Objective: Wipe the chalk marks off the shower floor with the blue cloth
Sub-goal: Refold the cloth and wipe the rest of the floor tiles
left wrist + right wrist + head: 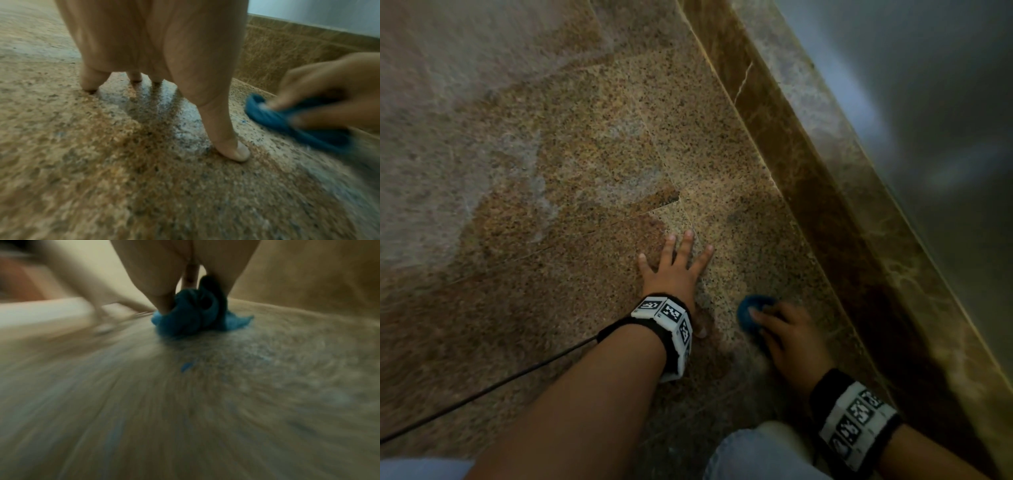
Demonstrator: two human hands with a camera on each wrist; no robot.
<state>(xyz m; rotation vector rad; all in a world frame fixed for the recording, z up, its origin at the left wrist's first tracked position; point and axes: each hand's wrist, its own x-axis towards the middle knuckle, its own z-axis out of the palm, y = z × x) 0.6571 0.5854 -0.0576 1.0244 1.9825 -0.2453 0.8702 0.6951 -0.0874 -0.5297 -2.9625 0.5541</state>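
My right hand [789, 330] bunches the blue cloth [751, 311] against the shower floor [551, 171]; blue chalk marks [186, 366] lie just wrist-side of it. My left hand [674, 270] braces alongside, fingers spread.

The speckled granite shower floor [585, 144] carries everything here. My left hand [671, 270] lies spread flat on it, fingers straight. Just beside it, my right hand [787, 335] presses the bunched blue cloth [751, 313] against the stone (a small blue smear [186, 366] sits close by). A thin black cable [482, 394] trails across the tiles.
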